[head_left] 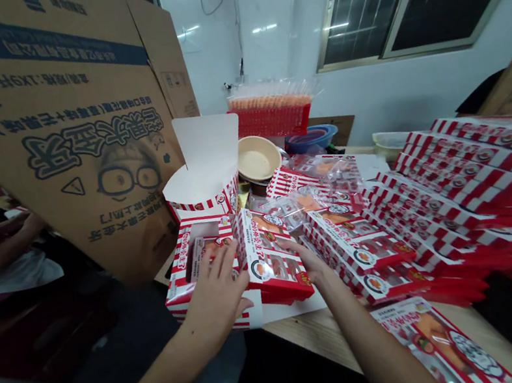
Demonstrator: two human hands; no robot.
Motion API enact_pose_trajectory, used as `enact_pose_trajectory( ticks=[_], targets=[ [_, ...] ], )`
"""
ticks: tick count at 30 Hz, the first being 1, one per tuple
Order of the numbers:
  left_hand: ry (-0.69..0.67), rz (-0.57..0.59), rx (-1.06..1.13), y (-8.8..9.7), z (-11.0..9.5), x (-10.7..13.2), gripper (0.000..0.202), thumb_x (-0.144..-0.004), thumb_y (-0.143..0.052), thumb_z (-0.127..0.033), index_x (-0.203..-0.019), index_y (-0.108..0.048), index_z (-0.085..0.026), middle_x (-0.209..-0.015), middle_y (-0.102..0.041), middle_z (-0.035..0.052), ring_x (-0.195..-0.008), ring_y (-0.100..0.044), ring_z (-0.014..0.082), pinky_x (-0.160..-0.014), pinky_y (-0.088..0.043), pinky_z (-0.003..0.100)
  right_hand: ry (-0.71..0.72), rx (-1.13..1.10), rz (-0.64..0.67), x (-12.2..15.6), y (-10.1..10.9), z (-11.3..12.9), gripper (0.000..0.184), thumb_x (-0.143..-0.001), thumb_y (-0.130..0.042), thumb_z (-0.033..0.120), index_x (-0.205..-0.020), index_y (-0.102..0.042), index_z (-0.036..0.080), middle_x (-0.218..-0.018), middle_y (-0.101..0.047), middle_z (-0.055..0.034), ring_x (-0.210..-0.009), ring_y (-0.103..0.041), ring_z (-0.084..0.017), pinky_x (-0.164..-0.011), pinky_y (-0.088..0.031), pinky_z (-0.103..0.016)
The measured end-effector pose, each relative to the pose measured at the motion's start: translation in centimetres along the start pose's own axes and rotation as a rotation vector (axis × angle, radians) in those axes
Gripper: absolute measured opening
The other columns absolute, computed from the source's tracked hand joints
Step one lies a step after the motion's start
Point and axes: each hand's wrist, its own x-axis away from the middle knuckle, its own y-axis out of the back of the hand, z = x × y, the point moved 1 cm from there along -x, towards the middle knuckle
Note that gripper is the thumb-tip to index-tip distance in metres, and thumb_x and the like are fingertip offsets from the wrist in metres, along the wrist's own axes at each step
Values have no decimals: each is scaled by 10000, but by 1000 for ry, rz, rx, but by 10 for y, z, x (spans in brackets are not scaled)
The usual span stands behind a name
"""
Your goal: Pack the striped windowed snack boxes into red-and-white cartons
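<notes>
- And there was the tilted box (272,258), red-and-white card with a clear window, propped up between both hands, resting on a flat box (194,262) of the same print.
- The left hand (215,294) was spread wide, fingers across the flat box's window and beside the tilted box.
- The right hand (307,262) came in from the other side, fingers at the tilted box's edge; whether either hand truly pinched it, no telling from here.
- It looked light and fairly stiff at the corners, though the window seemed thin and easily dented, so the card edges looked the safer hold.
- Stacked boxes (459,195) fanned out in rows to the right on a wooden table (320,332).
- Clear bags (318,179) lay heaped behind, beside a paper bucket (201,191) and a beige bowl (259,158).
- A big printed carton (68,139) stood up at the left, a co-worker's arm (3,246) beyond it.
</notes>
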Motion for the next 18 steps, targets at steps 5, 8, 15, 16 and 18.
enact_pose_trajectory(
  ticks=[5,8,15,16,18],
  targets=[
    [-234,186,144,18,15,-17,187,-712,-692,-307,-844,-603,-208,-1343,-446,83,-1242,-393,288,-1026,-282,533,10,-23,28,0,-1,-1,255,-859,-449,201,-1070,-550,100,-837,-713,-92,-697,-686,-202,-717,-545,-356],
    [-287,179,176,21,21,-21,187,-706,-695,-313,-842,-617,-210,-1312,-474,85,-1230,-399,284,-1023,-296,528,8,-28,36,-2,0,-2,258,-848,-476,210,-1070,-553,104,-828,-713,-91,-685,-687,-204,-705,-547,-356],
    [-257,178,157,11,15,-20,166,-699,-702,-301,-799,-621,-196,-1252,-507,90,-1209,-405,299,-1015,-283,577,2,18,24,-2,0,1,293,-832,-520,272,-1071,-550,106,-807,-710,-98,-649,-684,-216,-661,-556,-365],
    [-254,160,159,10,12,-18,143,-714,-687,-267,-803,-607,-187,-1234,-509,93,-1193,-417,289,-1013,-298,566,-3,29,23,-1,1,3,294,-835,-517,277,-1071,-549,104,-803,-710,-98,-642,-683,-214,-655,-556,-363],
    [-263,108,177,6,6,-15,52,-770,-615,-207,-805,-584,-187,-1223,-494,79,-1181,-417,262,-1023,-315,531,-16,49,19,2,3,5,295,-835,-518,280,-1068,-548,102,-800,-709,-98,-632,-681,-208,-646,-557,-354]
  ],
)
